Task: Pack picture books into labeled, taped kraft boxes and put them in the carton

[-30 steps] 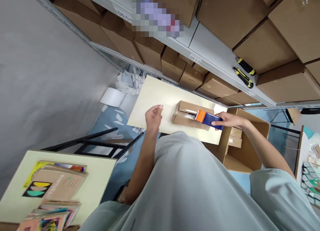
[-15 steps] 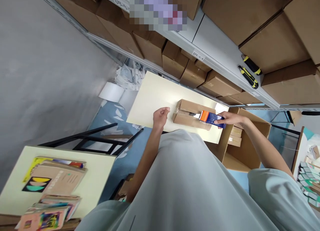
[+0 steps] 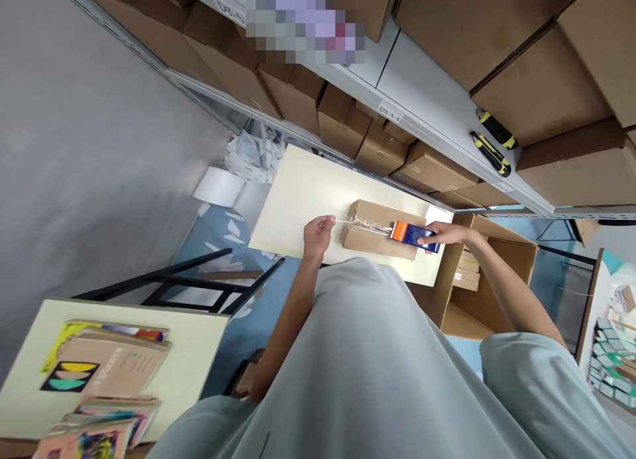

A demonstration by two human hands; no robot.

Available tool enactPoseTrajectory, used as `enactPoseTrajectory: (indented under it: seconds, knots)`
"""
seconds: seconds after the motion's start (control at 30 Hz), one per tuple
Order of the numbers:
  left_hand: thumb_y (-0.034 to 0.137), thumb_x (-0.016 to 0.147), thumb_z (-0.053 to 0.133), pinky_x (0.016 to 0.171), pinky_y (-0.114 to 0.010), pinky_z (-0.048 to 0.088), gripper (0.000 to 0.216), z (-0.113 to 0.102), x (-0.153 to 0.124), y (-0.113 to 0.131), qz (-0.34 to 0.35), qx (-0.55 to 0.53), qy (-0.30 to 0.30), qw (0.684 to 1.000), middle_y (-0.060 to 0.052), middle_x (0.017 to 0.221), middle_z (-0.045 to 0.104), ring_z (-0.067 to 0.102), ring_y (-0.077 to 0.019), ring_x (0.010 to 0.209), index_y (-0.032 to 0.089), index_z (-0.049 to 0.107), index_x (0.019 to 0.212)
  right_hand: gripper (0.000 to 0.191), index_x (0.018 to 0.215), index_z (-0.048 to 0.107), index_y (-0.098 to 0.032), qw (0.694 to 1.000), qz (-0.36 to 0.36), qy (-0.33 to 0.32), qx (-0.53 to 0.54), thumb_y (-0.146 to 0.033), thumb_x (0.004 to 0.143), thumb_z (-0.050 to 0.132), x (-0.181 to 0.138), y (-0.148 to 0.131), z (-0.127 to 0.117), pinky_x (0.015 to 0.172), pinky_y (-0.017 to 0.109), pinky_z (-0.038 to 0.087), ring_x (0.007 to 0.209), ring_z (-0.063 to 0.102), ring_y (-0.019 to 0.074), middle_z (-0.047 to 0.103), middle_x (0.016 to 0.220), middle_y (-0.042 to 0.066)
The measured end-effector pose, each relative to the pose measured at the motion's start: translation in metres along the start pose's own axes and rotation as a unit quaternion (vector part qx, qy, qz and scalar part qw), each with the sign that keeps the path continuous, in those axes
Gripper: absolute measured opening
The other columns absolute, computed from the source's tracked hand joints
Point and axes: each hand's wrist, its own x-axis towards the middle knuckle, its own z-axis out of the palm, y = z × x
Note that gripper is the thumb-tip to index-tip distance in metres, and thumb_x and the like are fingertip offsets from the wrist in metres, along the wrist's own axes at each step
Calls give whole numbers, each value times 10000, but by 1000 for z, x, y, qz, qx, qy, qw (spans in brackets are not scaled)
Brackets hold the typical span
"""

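Note:
A small brown cardboard box (image 3: 377,237) lies on a pale cream table (image 3: 303,194). My right hand (image 3: 444,236) grips a blue and orange tape dispenser (image 3: 413,234) resting on the box's right end. A strip of clear tape (image 3: 355,225) stretches from the dispenser over the box top to my left hand (image 3: 318,235), which pinches its free end just left of the box.
A large open carton (image 3: 497,280) with small boxes inside stands right of the table. Shelves of brown boxes (image 3: 348,124) run behind, with two yellow-black utility knives (image 3: 491,141) on a ledge. A second table (image 3: 189,359) at lower left holds books (image 3: 114,366). A white roll (image 3: 221,187) lies on the floor.
My left hand has moved right to the box's left end and taken hold of the tape's free end. The tape now spans the box top; the dispenser stays at the right end.

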Motion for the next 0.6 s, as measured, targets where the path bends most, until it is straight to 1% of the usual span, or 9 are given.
enactPoseTrajectory:
  seconds: [0.17,0.27,0.37,0.47,0.6]
  knots:
    - [388,782,741,678,-277,507,249,-2,-4,1,21,11,-5,1000,-85,871,792,692,-204,801,162,783,877,727,836,743,-157,1000,1,2,-9,-856,669,855,-2,2,-2,742,315,595,757,734,207,791,797,73]
    - [380,784,742,678,-278,510,243,-3,-2,-2,14,20,-4,1000,-87,888,797,692,-202,800,161,786,879,742,869,740,-160,1000,8,8,7,-857,647,865,1,5,-2,739,319,596,743,729,203,785,792,61]
    - [339,759,747,696,-282,516,209,-1,6,-11,0,17,-2,1000,-82,886,797,691,-196,793,161,784,861,724,814,733,-160,1000,3,-1,-1,-857,659,853,4,5,-1,735,314,583,728,715,193,776,774,57]
    - [305,742,746,743,-292,533,172,3,15,-22,-5,11,-5,1000,-81,881,798,704,-202,821,164,778,835,705,784,735,-154,1000,-6,-9,-16,-841,678,851,6,3,0,728,306,568,713,702,184,772,761,62]
    - [302,753,767,842,-318,559,134,18,22,-36,9,29,-27,999,-86,866,803,733,-225,881,173,757,790,710,802,720,-154,1000,0,-3,-8,-835,662,863,8,4,0,695,300,555,676,688,174,766,747,55]
